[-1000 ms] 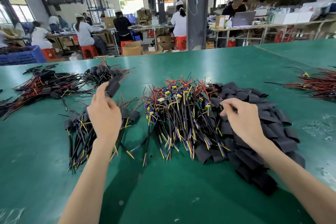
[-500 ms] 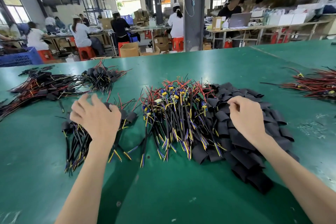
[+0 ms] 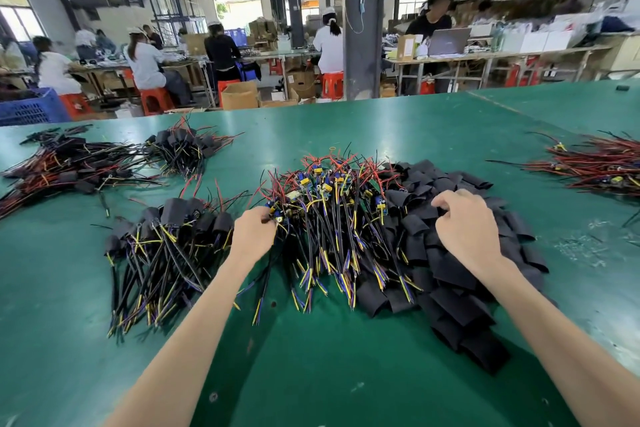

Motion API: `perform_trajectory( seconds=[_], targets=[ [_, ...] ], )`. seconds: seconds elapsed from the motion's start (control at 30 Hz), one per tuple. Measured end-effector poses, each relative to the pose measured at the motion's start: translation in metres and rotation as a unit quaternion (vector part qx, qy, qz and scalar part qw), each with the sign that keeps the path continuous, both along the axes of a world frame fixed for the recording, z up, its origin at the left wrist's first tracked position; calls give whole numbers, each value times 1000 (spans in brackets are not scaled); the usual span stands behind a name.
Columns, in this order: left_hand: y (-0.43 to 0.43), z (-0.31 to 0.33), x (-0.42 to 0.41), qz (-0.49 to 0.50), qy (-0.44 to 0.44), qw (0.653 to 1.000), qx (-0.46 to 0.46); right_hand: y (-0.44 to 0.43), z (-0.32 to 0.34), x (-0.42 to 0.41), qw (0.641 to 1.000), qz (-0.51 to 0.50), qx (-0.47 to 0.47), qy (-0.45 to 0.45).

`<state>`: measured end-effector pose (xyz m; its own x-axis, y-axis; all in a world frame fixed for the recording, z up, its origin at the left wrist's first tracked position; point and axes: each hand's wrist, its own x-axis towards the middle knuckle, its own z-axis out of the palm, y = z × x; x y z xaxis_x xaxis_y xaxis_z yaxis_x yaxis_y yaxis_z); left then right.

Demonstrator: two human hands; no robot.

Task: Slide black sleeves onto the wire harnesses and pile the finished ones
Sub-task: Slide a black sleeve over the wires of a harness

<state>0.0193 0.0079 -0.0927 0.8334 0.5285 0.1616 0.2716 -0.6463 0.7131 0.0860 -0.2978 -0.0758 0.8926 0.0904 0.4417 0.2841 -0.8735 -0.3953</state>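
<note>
Closest in, two bare arms reach out over the green table (image 3: 329,374). A big heap of black sleeves (image 3: 453,291) lies on the right side, flat and floppy, and it spreads down toward the near edge. Just left of it, and touching it, is the heap of bare wire harnesses (image 3: 332,229), with black, yellow and blue wires pointing this way and little blue and yellow plugs at the far end. Some of the wire tips lie on top of the sleeves. Left again, a small way apart, sits the finished pile (image 3: 166,246), where each bunch has a black sleeve on its far end. The left hand (image 3: 254,236) is at the left edge of the bare wire harnesses, between the two piles. Its fingers are bent tight and pinch the plug end of one harness, with other wires crowded all around it. The right hand (image 3: 464,229) rests on top of the black sleeves with its fingers curled down and the tips on the sleeves. The back of the hand hides the fingers, so I cannot tell if it has hold of one. Farther back on the left are more sleeved bunches (image 3: 183,149) and a long red and black wire pile (image 3: 59,170). Far right lies a red wire pile (image 3: 595,166). Past the table are a blue crate (image 3: 31,109), red stools (image 3: 156,100), a dark post (image 3: 363,28) and people at work benches.
</note>
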Motion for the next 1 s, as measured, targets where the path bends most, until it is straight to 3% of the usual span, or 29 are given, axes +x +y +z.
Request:
perform_trajectory(
  seconds=[0.13, 0.3, 0.5, 0.7, 0.83, 1.0],
  targets=[
    [-5, -2, -4, 8, -65, 996, -65, 5, -8, 4, 999, 27, -21, 14],
    [-13, 0, -3, -2, -106, 991, -79, 15, -19, 7, 988, 36, -145, 27],
    [-17, 1, -3, -24, -127, 982, -137, 17, -18, 5, 991, 55, -108, 49],
    [-10, 1, -3, 98, -110, 978, -148, 15, -16, 2, 993, 67, -69, 68],
    [-8, -1, -3, 100, -97, 975, -174, 17, -15, 0, 994, 70, -55, 70],
    [-13, 5, -7, 70, -172, 982, -38, 17, -12, -2, 995, 78, -10, 63]
  ],
)
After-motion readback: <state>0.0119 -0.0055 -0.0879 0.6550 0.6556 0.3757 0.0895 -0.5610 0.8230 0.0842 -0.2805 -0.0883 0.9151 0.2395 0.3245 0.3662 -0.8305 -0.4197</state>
